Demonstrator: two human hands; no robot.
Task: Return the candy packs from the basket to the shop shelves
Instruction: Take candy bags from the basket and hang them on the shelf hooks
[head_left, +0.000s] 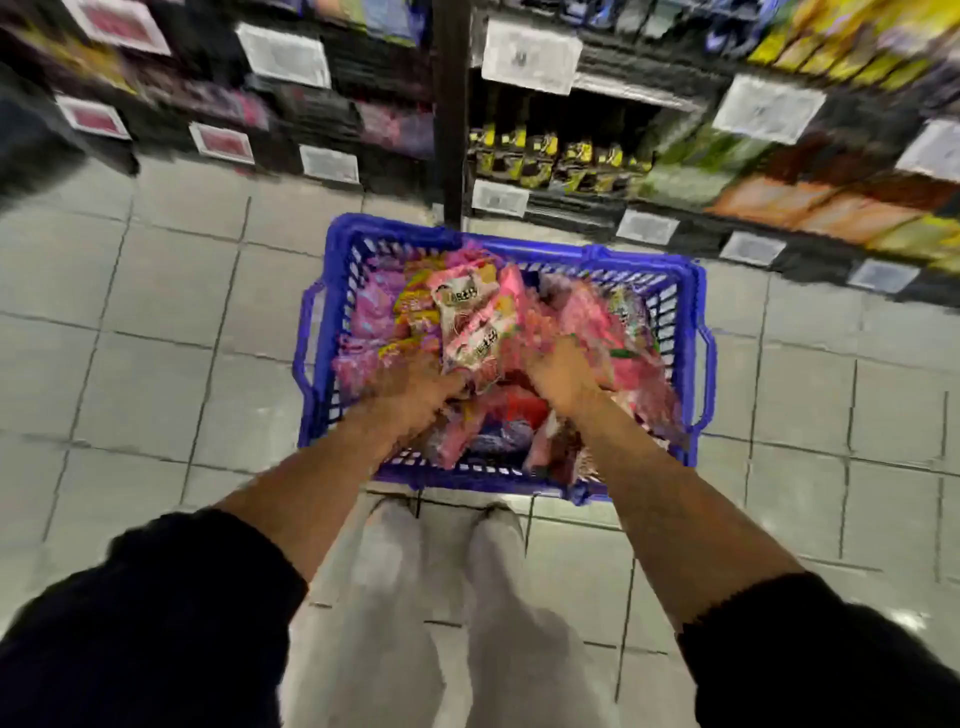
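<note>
Blue basket of candy packs on tiled floor, both hands inside, blurred shelves beyond

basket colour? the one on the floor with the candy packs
Blue, with slotted sides: the basket, clearest in the head view, the only view.

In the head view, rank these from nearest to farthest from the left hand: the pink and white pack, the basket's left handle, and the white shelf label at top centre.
From the left hand:
1. Pink and white pack, touching the hand, just to its right in the blue basket.
2. Basket's left handle, out at the left rim.
3. White shelf label, far up on the shelves.
</note>
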